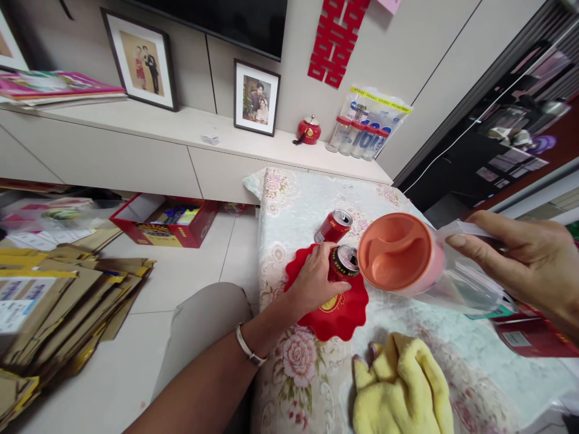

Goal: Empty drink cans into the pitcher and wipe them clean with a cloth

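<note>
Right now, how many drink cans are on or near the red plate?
2. One can is in the left hand, over the red plate; the other can stands just beyond, on the tablecloth. More could be hidden.

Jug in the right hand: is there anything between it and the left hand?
Yes, in this view: the can, which the left hand grips over the red tray, comes between this hand and the jug.
</note>
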Available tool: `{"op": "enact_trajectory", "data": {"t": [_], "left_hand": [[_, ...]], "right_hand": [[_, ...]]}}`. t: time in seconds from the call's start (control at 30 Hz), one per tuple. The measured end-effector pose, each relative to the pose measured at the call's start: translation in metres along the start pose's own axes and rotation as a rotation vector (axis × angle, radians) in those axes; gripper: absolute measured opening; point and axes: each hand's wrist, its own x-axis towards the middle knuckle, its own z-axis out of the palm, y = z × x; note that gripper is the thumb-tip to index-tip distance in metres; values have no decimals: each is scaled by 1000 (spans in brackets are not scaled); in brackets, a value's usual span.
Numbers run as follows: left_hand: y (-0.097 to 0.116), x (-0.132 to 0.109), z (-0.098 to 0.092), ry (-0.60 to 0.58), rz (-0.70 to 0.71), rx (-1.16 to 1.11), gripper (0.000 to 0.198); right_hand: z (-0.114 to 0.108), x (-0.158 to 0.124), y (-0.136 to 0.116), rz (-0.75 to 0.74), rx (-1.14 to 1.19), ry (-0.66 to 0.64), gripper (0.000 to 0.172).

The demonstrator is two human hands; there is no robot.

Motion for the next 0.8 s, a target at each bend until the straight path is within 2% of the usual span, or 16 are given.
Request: {"op": "enact_trajectory", "data": {"t": [0.47,0.67,0.8], "left_hand": [[2,-1,-1,-6,-1,5,66],[2,0,0,-9,0,9,66],[1,0,0,-8,6,5,66]], "right_hand": [[0,-2,-3,41,-20,-12,43],[-1,-1,-2,-5,-44,9,49],[-2,0,-2,-5,-54,-5,46]]}}
